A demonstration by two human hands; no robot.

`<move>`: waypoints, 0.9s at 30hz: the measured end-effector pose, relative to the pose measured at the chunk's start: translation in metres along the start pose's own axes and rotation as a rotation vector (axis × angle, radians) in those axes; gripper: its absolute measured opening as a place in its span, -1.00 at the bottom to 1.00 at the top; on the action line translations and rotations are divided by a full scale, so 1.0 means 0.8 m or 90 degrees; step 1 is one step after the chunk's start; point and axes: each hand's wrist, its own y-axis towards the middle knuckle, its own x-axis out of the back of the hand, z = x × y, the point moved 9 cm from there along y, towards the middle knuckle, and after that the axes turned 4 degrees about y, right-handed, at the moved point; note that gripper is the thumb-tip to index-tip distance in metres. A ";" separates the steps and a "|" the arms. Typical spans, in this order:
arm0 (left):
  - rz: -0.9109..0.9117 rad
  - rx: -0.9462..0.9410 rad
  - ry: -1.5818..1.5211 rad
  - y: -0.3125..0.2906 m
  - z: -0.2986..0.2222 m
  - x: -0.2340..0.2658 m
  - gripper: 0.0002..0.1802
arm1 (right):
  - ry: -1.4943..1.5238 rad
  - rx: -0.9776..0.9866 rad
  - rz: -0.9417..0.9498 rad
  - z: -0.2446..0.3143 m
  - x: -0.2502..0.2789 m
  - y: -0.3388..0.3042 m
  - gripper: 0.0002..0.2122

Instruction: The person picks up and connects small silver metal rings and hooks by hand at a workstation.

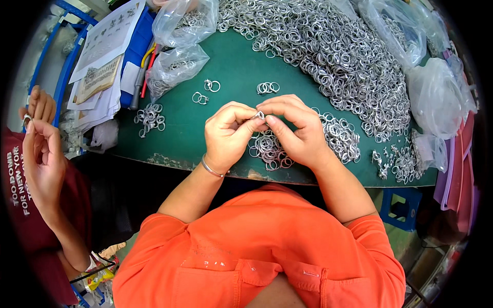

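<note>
Above the front part of the green table (226,56), my left hand (228,131) and my right hand (298,128) meet at their fingertips. Both pinch a small silvery metal ring (261,115), partly covered by the fingers. Just below them lies a small pile of rings (273,150). Another ring pile (340,138) lies beside my right hand. Beyond the fingertips sits a short row of overlapping rings (267,88). Two small ring groups lie past my left hand, a farther one (211,85) and a nearer one (200,98).
A large heap of rings (328,46) spreads over the far right. Plastic bags (434,97) line the right edge; another bag of rings (177,66) stands at far left, near papers (105,46) and pliers (138,82). At left, a co-worker's hands (43,149) hold a ring.
</note>
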 end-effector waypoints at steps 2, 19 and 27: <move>-0.013 0.000 0.013 -0.001 0.000 0.001 -0.93 | 0.024 -0.029 0.008 -0.005 -0.001 -0.001 -0.87; -0.007 -0.067 0.141 0.003 -0.016 -0.001 -0.93 | 0.149 -0.137 0.017 -0.023 -0.005 -0.002 -0.90; -0.004 0.042 -0.012 -0.002 0.002 -0.001 -0.95 | 0.170 -0.159 0.001 -0.030 -0.006 -0.006 -0.89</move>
